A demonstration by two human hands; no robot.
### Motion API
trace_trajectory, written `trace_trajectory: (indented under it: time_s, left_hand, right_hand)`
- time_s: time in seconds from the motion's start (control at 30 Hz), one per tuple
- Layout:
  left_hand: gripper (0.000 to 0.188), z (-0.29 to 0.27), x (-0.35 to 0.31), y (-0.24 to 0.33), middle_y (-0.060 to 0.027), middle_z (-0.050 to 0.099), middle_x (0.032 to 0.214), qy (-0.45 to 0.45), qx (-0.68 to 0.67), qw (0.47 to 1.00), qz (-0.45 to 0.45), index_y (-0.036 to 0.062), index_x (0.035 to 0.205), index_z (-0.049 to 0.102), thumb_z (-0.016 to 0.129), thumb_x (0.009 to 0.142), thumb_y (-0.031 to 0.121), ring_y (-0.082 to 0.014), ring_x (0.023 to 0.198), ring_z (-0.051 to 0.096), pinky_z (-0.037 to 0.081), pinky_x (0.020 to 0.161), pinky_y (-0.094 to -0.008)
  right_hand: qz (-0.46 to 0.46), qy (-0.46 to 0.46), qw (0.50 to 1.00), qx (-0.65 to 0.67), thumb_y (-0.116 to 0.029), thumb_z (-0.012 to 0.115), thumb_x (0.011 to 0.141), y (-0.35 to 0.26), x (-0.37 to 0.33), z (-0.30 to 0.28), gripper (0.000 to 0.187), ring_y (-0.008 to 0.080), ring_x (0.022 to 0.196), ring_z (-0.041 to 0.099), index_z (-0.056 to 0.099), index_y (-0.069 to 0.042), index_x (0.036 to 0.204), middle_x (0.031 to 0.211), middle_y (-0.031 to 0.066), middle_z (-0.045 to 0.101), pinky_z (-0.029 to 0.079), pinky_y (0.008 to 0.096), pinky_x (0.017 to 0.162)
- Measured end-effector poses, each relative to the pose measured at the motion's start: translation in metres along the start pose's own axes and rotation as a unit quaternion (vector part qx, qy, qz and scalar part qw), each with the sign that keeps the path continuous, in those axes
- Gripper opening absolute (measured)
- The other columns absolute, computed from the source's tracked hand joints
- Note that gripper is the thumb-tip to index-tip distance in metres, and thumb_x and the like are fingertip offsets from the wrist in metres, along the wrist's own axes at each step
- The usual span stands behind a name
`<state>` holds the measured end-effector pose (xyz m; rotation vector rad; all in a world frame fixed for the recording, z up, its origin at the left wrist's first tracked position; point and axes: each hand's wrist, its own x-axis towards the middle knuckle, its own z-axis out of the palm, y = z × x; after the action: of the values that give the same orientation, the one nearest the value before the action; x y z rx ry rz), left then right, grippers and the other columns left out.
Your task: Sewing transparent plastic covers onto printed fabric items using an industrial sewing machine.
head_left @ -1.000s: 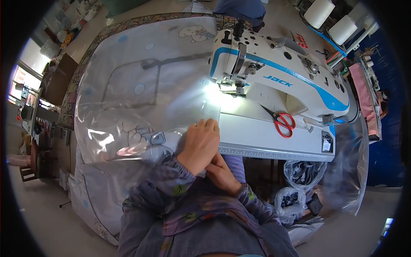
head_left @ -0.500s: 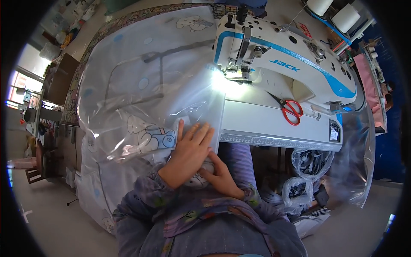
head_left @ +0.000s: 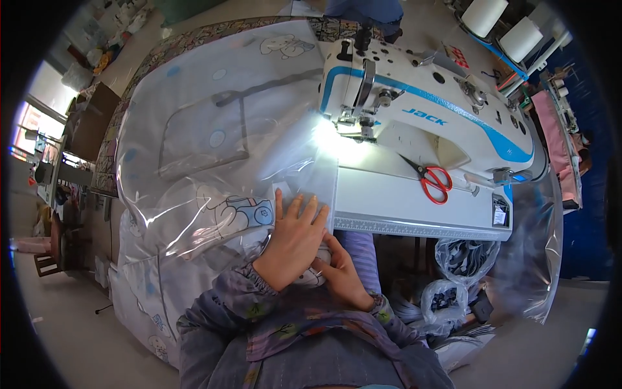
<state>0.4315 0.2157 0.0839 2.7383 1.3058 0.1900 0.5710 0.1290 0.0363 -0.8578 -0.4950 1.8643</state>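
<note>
A large, clear plastic sheet over pale fabric printed with bears and blue dots (head_left: 201,123) spreads across the left side of the table. My left hand (head_left: 295,243) lies flat on it, fingers spread, beside the sheet's right edge. Just below and to the right, my right hand (head_left: 348,275) has its thumb and fingers closed on that edge, where the layers bunch up. Ahead of both hands, the sheet's edge runs up to the lit needle area of a white and blue sewing machine (head_left: 447,104). The needle tip is lost in the glare.
Red-handled scissors (head_left: 435,184) rest on the machine bed, which has a ruler strip (head_left: 421,228) along its near edge. White thread cones (head_left: 521,39) stand at the far right. Bags of dark pieces (head_left: 447,301) hang below the bed. Another person (head_left: 366,11) is partly visible beyond the machine.
The whole view has shifted slightly, so the machine appears lower. Against the machine bed, both hands and the sheet beneath them have slid a little away from me. Their hold looks the same.
</note>
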Motion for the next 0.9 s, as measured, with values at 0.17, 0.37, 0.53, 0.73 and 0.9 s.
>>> trace_trajectory:
  time_s: [0.17, 0.37, 0.53, 0.73, 0.9]
  left_hand:
    - [0.040, -0.013, 0.012, -0.003, -0.0159, 0.060, 0.135, 0.038, -0.021, 0.999, 0.031, 0.0034, 0.130, 0.064, 0.063, 0.093, 0.020, -0.0341, 0.124, 0.059, 0.032, 0.116, -0.0615]
    - [0.038, -0.028, -0.013, 0.000, -0.0157, 0.065, 0.121, 0.009, 0.019, 0.998, 0.059, -0.0031, 0.121, 0.065, 0.062, 0.087, 0.015, -0.0293, 0.115, 0.063, 0.043, 0.109, -0.0423]
    - [0.041, -0.018, -0.021, 0.005, -0.0129, 0.065, 0.123, 0.077, 0.099, 0.990, 0.062, -0.0014, 0.123, 0.065, 0.064, 0.087, 0.016, -0.0274, 0.120, 0.061, 0.040, 0.114, -0.0472]
    - [0.051, -0.025, -0.025, -0.034, -0.0142, 0.058, 0.137, 0.025, -0.009, 0.996, 0.080, -0.0003, 0.135, 0.058, 0.069, 0.091, 0.023, -0.0286, 0.133, 0.054, 0.034, 0.119, -0.0518]
    - [0.054, -0.017, -0.034, -0.026, -0.0156, 0.055, 0.145, 0.036, -0.053, 0.994, 0.088, -0.0004, 0.142, 0.053, 0.066, 0.096, 0.024, -0.0302, 0.137, 0.051, 0.032, 0.120, -0.0537]
  right_hand:
    - [-0.113, -0.007, 0.981, -0.158, -0.001, 0.060, 0.103, 0.014, 0.007, -0.009, 0.062, 0.0150, 0.131, 0.052, 0.032, -0.004, 0.159, 0.145, 0.0070, 0.052, 0.046, 0.0330, 0.109]
    - [0.052, -0.193, 0.957, -0.210, -0.008, 0.062, 0.104, 0.049, -0.006, -0.029, 0.051, 0.0144, 0.125, 0.056, 0.045, 0.000, 0.151, 0.133, 0.0082, 0.063, 0.044, 0.0325, 0.109]
    - [0.029, -0.211, 0.952, -0.220, -0.011, 0.065, 0.103, 0.074, 0.012, -0.010, 0.057, 0.0156, 0.123, 0.057, 0.040, -0.001, 0.153, 0.137, 0.0100, 0.062, 0.045, 0.0333, 0.106]
    - [0.111, -0.180, 0.966, -0.150, -0.010, 0.066, 0.100, 0.042, -0.009, 0.003, 0.072, 0.0184, 0.133, 0.052, 0.029, -0.006, 0.161, 0.146, 0.0110, 0.052, 0.044, 0.0340, 0.108]
    - [0.035, -0.141, 0.979, -0.141, -0.005, 0.063, 0.100, 0.024, -0.035, 0.006, 0.077, 0.0201, 0.146, 0.038, 0.021, -0.006, 0.164, 0.157, 0.0124, 0.039, 0.036, 0.0338, 0.116]
